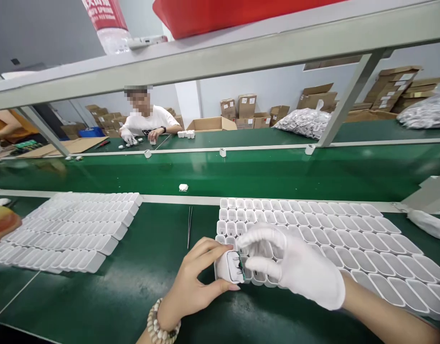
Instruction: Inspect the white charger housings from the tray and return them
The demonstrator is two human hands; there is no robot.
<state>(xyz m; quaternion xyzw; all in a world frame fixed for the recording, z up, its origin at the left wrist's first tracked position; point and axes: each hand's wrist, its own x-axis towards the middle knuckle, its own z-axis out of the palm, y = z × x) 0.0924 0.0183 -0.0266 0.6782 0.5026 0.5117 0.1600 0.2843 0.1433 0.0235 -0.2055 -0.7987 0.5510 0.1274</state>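
Note:
My left hand [200,277], bare and with a beaded bracelet [161,325] at the wrist, grips a small white plastic housing [227,268] between thumb and fingers. The edge of a green circuit board [241,267] and dark wires show at the housing's right side. My right hand [284,258], in a white glove, is just right of it, thumb and fingers curved apart with nothing visible between them. Beneath and behind the right hand stand rows of open white housings [363,260], partly covered by the glove. Metal tweezers [189,227] lie behind my left hand.
More white housings [72,229] stand in rows at left. A small white part [183,188] sits on the green belt [205,169]. A shelf beam [220,62] crosses above. Opposite, a person [148,119] handles small white parts. Cartons [247,107] and a bagged heap [302,123] stand beyond.

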